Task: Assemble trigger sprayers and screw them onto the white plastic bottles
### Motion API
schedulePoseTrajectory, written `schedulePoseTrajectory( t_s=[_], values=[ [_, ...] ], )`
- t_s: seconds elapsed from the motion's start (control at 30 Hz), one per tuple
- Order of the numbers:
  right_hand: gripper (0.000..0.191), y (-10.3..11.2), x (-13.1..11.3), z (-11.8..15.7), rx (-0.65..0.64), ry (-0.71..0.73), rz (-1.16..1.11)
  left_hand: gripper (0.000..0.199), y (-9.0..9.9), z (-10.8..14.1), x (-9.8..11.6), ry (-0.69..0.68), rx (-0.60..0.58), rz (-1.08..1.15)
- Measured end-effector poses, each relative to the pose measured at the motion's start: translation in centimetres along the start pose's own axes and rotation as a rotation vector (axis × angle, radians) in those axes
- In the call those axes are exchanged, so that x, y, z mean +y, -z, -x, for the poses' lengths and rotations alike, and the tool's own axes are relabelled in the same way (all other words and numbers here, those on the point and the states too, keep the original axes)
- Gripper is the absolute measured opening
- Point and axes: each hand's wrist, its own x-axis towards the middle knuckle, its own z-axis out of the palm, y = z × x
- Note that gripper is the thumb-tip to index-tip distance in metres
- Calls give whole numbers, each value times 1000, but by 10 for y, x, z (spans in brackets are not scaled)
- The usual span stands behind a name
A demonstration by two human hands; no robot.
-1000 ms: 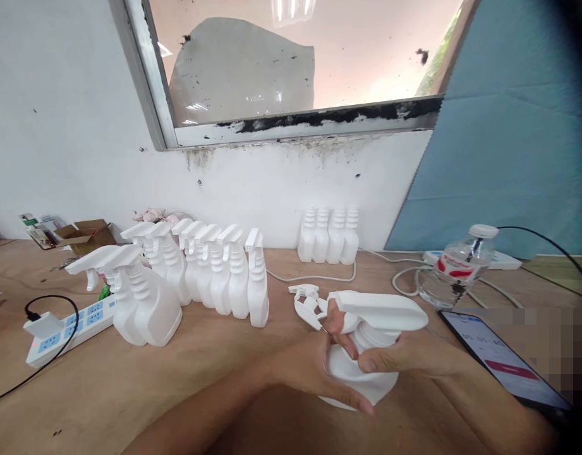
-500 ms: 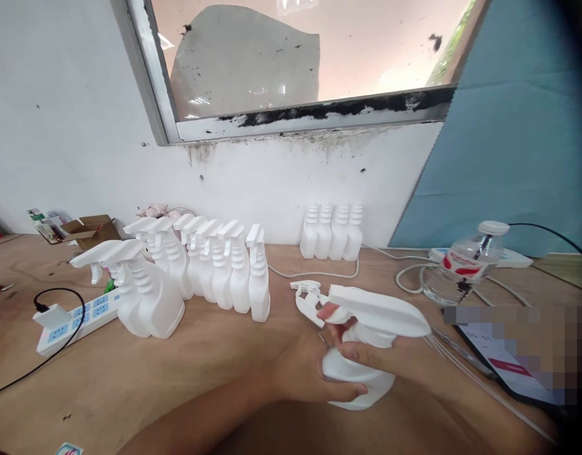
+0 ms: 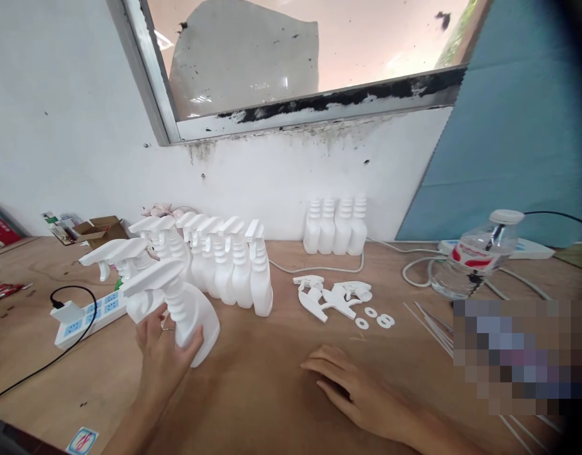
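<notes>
My left hand (image 3: 165,344) is closed around the body of a white spray bottle (image 3: 198,316) with its trigger head fitted. It holds the bottle at the front of a group of similar white spray bottles (image 3: 241,275) on the left. My right hand (image 3: 350,385) rests on the table with fingers stretched out, holding nothing. Beyond it lie a few loose white trigger heads (image 3: 335,300) and several flat white rings (image 3: 385,321). Thin white tubes (image 3: 430,332) lie to the right of that hand.
Several headless white bottles (image 3: 335,227) stand against the wall. A water bottle (image 3: 478,256) and cables are at right, beside a blurred-out patch. On the left are a power strip (image 3: 91,316), a cardboard box (image 3: 101,232) and a small sticker (image 3: 83,440).
The spray bottle has gone from between both hands at right to the left group, carried by my left hand. My right hand has let go and come down on the table.
</notes>
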Motion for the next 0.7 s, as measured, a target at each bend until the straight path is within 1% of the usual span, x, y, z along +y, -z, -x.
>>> schedulePoseTrajectory(
  t_s=[0.1,0.2,0.4,0.5,0.6,0.7],
  values=[
    [32,0,-1,-1,-28,-5,40,41,-1,-6,-3,78,-1,-162],
    [32,2,-4,-2,-46,-13,51,44,-5,-11,2,107,-6,-207],
    [32,4,-5,-1,-51,-10,36,65,-16,-21,2,53,80,-167],
    [31,4,-4,-1,-49,-13,29,68,-20,-21,-1,42,130,-123],
    [31,5,-5,-2,-38,2,28,71,-23,-21,-4,17,139,-92],
    [30,6,-7,-2,-24,19,40,67,-22,-19,-6,-39,189,-103]
  ],
)
